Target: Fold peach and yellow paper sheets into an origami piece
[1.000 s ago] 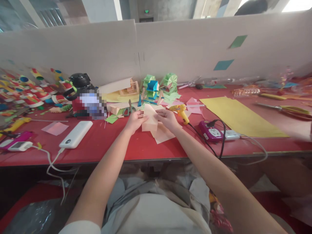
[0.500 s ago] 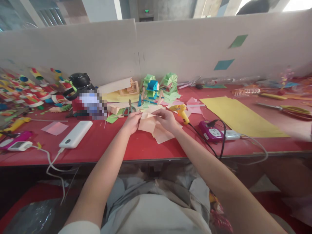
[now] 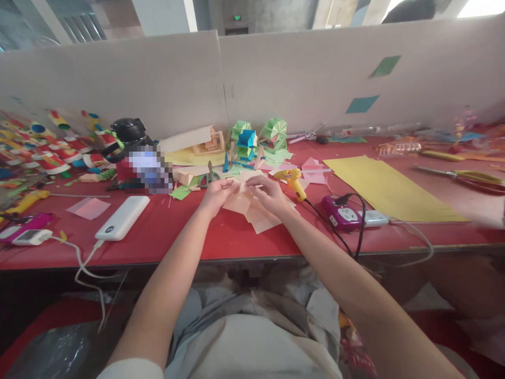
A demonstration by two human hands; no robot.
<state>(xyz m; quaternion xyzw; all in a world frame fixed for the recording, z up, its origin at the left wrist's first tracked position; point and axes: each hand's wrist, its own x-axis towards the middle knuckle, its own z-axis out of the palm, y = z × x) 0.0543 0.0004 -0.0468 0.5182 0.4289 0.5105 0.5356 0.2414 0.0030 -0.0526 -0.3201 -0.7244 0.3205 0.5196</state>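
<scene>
My left hand (image 3: 216, 199) is closed, its fingertips pinching a small peach-coloured piece of paper (image 3: 241, 186) just above the table. Facing it from the other side, my right hand (image 3: 271, 195) has its fingers curled and bent together at the same paper, and they partly hide it. Beneath both hands lie loose peach paper sheets (image 3: 263, 217), overlapping on the red table. Close beyond my left hand are grey-handled scissors (image 3: 209, 179). A yellow hot glue gun (image 3: 291, 179) lies just past my right hand.
Green and blue folded-paper pieces (image 3: 247, 140) stand at the back. Yellow paper (image 3: 389, 189) and a purple power socket (image 3: 341, 212) with cables lie to the right. Leftward are a white power bank (image 3: 123, 217), a black-lidded bottle (image 3: 129, 130) and paper crafts (image 3: 55, 142). A white partition (image 3: 158, 79) closes the back.
My fingertips have shifted slightly on the small paper, and less of it shows between them. The right fingers have curled a little more. The sheets below stay almost the same.
</scene>
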